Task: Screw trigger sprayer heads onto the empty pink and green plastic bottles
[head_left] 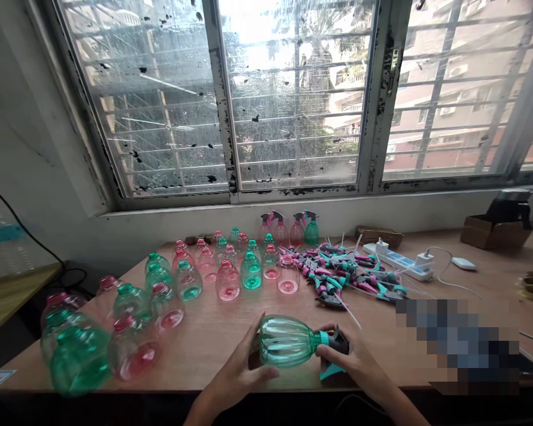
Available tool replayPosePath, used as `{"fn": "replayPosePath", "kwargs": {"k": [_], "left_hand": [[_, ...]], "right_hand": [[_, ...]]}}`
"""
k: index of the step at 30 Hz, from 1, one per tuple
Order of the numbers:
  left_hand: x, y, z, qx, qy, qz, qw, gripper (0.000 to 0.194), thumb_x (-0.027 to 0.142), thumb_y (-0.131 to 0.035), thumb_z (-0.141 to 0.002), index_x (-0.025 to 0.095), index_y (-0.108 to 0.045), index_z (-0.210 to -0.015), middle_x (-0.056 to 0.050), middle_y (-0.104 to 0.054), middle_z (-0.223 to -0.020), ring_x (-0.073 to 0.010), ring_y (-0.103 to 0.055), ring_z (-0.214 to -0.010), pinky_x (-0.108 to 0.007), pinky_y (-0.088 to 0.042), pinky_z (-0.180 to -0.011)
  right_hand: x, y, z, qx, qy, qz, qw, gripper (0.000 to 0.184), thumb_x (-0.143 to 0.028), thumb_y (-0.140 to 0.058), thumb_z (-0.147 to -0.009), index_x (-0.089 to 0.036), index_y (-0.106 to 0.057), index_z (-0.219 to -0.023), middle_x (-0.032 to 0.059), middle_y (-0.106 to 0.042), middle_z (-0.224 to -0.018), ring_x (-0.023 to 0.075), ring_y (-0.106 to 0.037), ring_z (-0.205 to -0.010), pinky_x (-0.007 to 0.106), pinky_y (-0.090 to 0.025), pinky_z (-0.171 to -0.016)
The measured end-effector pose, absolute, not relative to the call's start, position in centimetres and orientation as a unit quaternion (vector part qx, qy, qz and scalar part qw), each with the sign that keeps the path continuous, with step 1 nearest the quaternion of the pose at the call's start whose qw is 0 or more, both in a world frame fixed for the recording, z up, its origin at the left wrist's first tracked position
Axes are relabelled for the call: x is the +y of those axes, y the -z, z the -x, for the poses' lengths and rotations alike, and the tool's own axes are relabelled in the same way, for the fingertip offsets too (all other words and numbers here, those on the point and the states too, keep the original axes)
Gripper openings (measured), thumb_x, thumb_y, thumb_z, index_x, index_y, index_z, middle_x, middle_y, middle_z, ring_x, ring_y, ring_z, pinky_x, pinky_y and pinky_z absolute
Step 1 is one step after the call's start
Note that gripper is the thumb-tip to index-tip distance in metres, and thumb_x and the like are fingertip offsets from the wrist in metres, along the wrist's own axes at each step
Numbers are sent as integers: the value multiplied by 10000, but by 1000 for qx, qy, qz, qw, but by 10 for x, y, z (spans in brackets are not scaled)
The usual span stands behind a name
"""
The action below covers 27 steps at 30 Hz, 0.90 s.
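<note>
A green see-through spray bottle (288, 341) lies sideways in the air above the front edge of the table, its base to the left. Round that base my left hand (249, 355) is closed, thumb below and fingers behind. At the neck, my right hand (349, 353) grips the spray head (336, 342), black with a teal collar and teal trigger. The head sits at the bottle's mouth; whether it is tight I cannot tell. Behind the hands lies a heap of loose spray heads (333, 272) in black, pink and teal.
Several open pink and green bottles (228, 281) stand at left and centre. Assembled spray bottles (311, 231) line the wall. To the right are a power strip (400, 260), a white adapter (464, 264), a cardboard box (495, 232) and a blurred-out patch.
</note>
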<state>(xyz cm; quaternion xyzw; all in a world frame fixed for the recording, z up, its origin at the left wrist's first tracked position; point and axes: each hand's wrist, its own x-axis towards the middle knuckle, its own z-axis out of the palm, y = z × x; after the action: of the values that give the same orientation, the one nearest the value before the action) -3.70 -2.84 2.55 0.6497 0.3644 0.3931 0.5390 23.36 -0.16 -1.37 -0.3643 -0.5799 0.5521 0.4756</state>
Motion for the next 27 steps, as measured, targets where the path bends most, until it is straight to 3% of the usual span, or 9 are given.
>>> {"fn": "replayPosePath", "kwargs": {"k": [14,21,27], "left_hand": [[-27,-16,38,353,-406,-644,544,952,268,-784,-821,370,-181,-1551,-101,-549,-1435,-321,-552,-1304,-530,-422,-1111],[-23,-9,39,353,-427,-663,503,998,202,-783,-817,478,-147,-1534,-46,-253,-1654,-306,-490,-1361,-463,-443,-1117],[-25,-13,37,354,-417,-644,535,975,211,-803,-781,395,-226,-1546,-76,-436,-1558,-332,-485,-1373,-510,-413,-1135]], "right_hand": [[-2,12,-236,-567,-567,356,479,363,-453,-764,-832,-176,-629,-1023,9,-723,-690,211,-694,-648,321,-547,-620],[4,24,-237,-553,-590,335,484,365,-426,-776,-830,-182,-610,-1045,-3,-711,-724,192,-689,-633,310,-546,-598],[-1,17,-236,-563,-580,346,476,381,-454,-774,-820,-173,-623,-1029,0,-721,-671,202,-686,-629,329,-555,-605]]}}
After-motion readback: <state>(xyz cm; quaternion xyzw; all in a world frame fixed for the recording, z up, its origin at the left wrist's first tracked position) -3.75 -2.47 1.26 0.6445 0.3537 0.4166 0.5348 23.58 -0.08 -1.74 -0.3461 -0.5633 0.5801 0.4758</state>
